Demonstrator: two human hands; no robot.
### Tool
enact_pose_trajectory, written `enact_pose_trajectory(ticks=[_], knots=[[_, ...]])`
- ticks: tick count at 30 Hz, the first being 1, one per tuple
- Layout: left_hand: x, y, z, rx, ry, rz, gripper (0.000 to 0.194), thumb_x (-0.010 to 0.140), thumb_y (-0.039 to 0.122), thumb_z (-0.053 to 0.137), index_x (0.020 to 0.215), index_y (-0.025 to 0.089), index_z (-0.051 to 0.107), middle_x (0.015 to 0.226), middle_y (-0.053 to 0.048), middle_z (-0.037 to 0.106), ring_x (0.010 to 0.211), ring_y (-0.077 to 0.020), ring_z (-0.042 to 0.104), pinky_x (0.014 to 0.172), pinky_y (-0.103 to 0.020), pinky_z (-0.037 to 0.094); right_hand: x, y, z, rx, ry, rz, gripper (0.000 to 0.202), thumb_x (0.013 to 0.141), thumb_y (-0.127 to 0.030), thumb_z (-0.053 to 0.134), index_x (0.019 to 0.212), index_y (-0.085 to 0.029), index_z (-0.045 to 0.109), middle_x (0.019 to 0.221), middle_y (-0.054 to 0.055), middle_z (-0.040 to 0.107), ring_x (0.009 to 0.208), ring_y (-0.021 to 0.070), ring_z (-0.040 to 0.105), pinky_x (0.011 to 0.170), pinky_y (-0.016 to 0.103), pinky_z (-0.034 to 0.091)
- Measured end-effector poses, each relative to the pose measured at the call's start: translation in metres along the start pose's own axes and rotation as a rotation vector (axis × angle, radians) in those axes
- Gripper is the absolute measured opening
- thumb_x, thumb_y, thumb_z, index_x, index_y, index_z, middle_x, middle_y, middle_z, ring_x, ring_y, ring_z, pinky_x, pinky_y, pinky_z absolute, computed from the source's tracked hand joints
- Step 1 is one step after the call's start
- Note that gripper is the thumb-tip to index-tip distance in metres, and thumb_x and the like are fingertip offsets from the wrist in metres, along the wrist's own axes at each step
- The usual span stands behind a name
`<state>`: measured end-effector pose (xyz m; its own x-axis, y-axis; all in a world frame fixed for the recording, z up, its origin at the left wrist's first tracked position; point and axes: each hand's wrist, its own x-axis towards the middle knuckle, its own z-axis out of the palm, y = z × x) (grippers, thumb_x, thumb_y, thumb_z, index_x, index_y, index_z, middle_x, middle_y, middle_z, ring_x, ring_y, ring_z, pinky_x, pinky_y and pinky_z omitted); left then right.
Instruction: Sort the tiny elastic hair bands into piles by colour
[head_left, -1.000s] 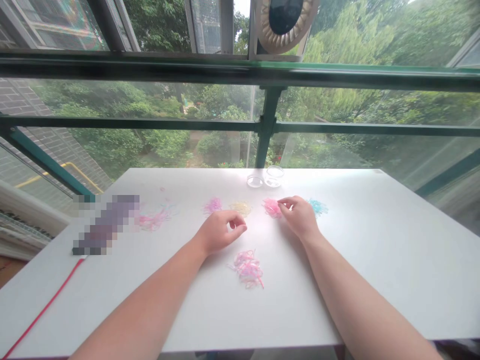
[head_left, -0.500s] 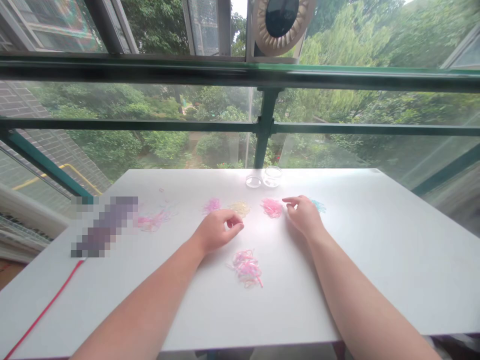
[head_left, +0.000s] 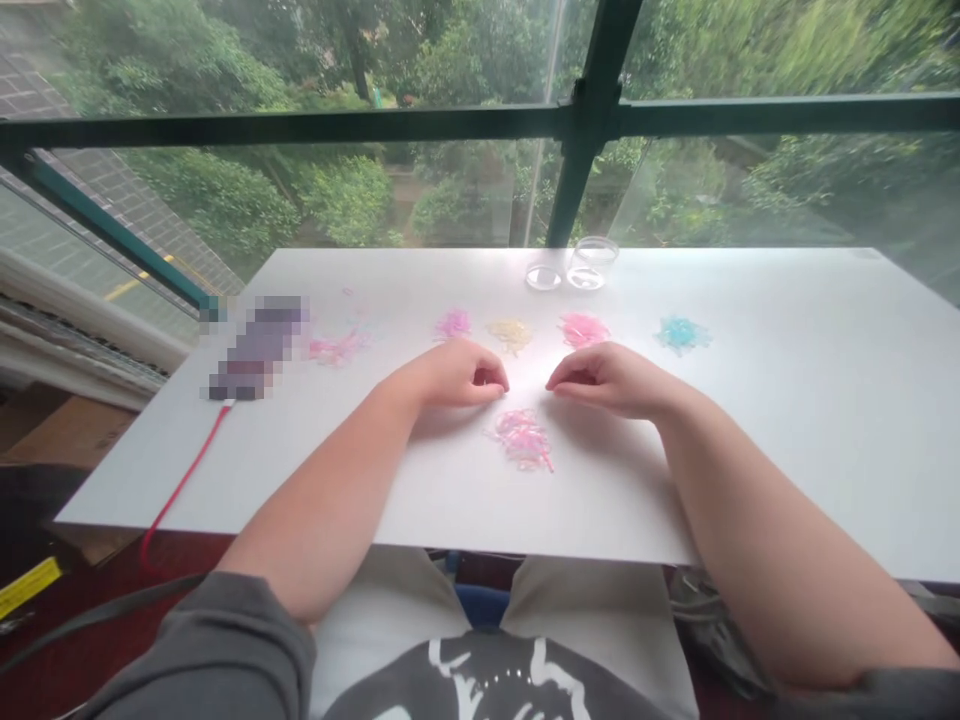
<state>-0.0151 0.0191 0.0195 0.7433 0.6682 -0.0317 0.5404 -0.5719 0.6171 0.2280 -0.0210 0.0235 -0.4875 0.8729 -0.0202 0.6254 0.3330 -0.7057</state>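
Note:
On the white table, a loose pile of mixed pink and lilac rubber bands (head_left: 521,438) lies nearest to me. Just beyond its left side is my left hand (head_left: 466,375), closed with thumb and fingertips pinched together. My right hand (head_left: 604,380) faces it from the right, pinched in the same way. Anything between the fingertips is too small to make out. Behind the hands, sorted piles form a row: purple bands (head_left: 454,323), yellow bands (head_left: 510,335), pink bands (head_left: 583,329) and turquoise bands (head_left: 681,332). The right hand is close in front of the pink pile.
At the table's (head_left: 787,430) back edge stand a clear round jar (head_left: 592,265) and its clear lid (head_left: 543,277). Scattered pink bands (head_left: 339,346) lie to the left, beside a blurred-out phone-like object (head_left: 259,345) with a red cable (head_left: 184,475). A window with green bars rises behind.
My right hand has moved from beside the turquoise pile back toward the near mixed pile, its fingers now pinched. The left hand stays pinched. The view has tilted down.

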Motion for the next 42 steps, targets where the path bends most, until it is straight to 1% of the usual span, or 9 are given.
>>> enact_pose_trajectory(ticks=[2, 4, 7, 11, 19, 25, 31, 38, 42], knots=[[-0.002, 0.003, -0.002, -0.019, -0.066, -0.029, 0.019, 0.071, 0.024, 0.058, 0.082, 0.018, 0.072, 0.076, -0.002, 0.07, 0.065, -0.0116, 0.058, 0.059, -0.022, 0.041, -0.002, -0.005, 0.004, -0.068, -0.092, 0.001, 0.017, 0.074, -0.023, 0.058, 0.082, -0.02, 0.072, 0.07, 0.001, 0.067, 0.058, 0.0115, 0.053, 0.055, 0.024, 0.038], [-0.005, 0.005, -0.005, -0.036, -0.124, -0.058, 0.02, 0.069, 0.024, 0.059, 0.083, 0.018, 0.072, 0.079, -0.003, 0.071, 0.067, -0.0123, 0.06, 0.061, -0.021, 0.042, -0.002, -0.009, 0.007, -0.128, -0.136, 0.005, 0.019, 0.073, -0.021, 0.058, 0.085, -0.02, 0.073, 0.064, 0.0, 0.064, 0.054, 0.0101, 0.05, 0.053, 0.023, 0.036], [-0.007, 0.008, -0.009, -0.045, -0.195, -0.103, 0.022, 0.066, 0.022, 0.06, 0.084, 0.018, 0.072, 0.079, -0.003, 0.071, 0.068, -0.0128, 0.061, 0.06, -0.021, 0.042, -0.001, -0.011, 0.011, -0.17, -0.137, -0.02, 0.022, 0.073, -0.02, 0.057, 0.089, -0.022, 0.073, 0.059, -0.002, 0.06, 0.05, 0.009, 0.045, 0.051, 0.023, 0.034], [-0.009, 0.01, -0.01, -0.027, -0.236, -0.134, 0.021, 0.064, 0.021, 0.06, 0.082, 0.019, 0.072, 0.077, -0.002, 0.071, 0.066, -0.0127, 0.06, 0.057, -0.021, 0.04, 0.002, -0.011, 0.017, -0.192, -0.103, -0.076, 0.019, 0.072, -0.017, 0.057, 0.082, -0.021, 0.072, 0.067, 0.0, 0.065, 0.055, 0.0108, 0.051, 0.056, 0.024, 0.038], [-0.006, 0.009, -0.003, 0.011, -0.155, -0.088, 0.016, 0.068, 0.024, 0.057, 0.075, 0.018, 0.071, 0.07, -0.001, 0.069, 0.058, -0.0112, 0.056, 0.054, -0.021, 0.038, 0.003, -0.006, 0.021, -0.204, -0.086, -0.079, 0.016, 0.072, -0.014, 0.054, 0.078, -0.02, 0.067, 0.077, 0.002, 0.069, 0.064, 0.0133, 0.057, 0.061, 0.025, 0.04], [0.002, 0.011, 0.012, -0.001, 0.006, 0.061, 0.024, 0.073, 0.019, 0.054, 0.091, 0.018, 0.07, 0.078, -0.002, 0.068, 0.059, -0.0089, 0.054, 0.056, -0.02, 0.04, 0.001, -0.009, 0.014, -0.119, -0.109, -0.066, 0.012, 0.076, -0.017, 0.05, 0.08, -0.017, 0.062, 0.071, 0.002, 0.063, 0.059, 0.0113, 0.051, 0.055, 0.023, 0.037], [0.004, 0.02, 0.018, -0.04, 0.007, 0.187, 0.018, 0.075, 0.023, 0.058, 0.086, 0.018, 0.07, 0.076, -0.001, 0.067, 0.063, -0.0093, 0.056, 0.059, -0.02, 0.041, 0.0, -0.011, 0.012, -0.059, -0.123, -0.058, 0.009, 0.08, -0.02, 0.048, 0.078, -0.017, 0.057, 0.068, 0.001, 0.057, 0.058, 0.0102, 0.045, 0.054, 0.023, 0.035], [0.007, 0.02, 0.023, -0.047, 0.057, 0.162, 0.016, 0.074, 0.028, 0.061, 0.076, 0.015, 0.07, 0.069, -0.001, 0.067, 0.06, -0.0088, 0.055, 0.058, -0.02, 0.04, 0.001, -0.009, 0.015, -0.028, -0.111, -0.047, 0.009, 0.083, -0.023, 0.047, 0.078, -0.018, 0.052, 0.067, -0.001, 0.054, 0.057, 0.0097, 0.042, 0.053, 0.023, 0.033], [0.007, 0.02, 0.024, -0.069, 0.063, 0.138, 0.014, 0.074, 0.024, 0.058, 0.069, 0.015, 0.068, 0.064, 0.0, 0.065, 0.058, -0.0081, 0.053, 0.056, -0.019, 0.039, 0.001, -0.01, 0.015, -0.029, -0.107, -0.047, 0.01, 0.083, -0.024, 0.047, 0.076, -0.018, 0.05, 0.066, -0.002, 0.051, 0.057, 0.0096, 0.041, 0.052, 0.023, 0.033]])
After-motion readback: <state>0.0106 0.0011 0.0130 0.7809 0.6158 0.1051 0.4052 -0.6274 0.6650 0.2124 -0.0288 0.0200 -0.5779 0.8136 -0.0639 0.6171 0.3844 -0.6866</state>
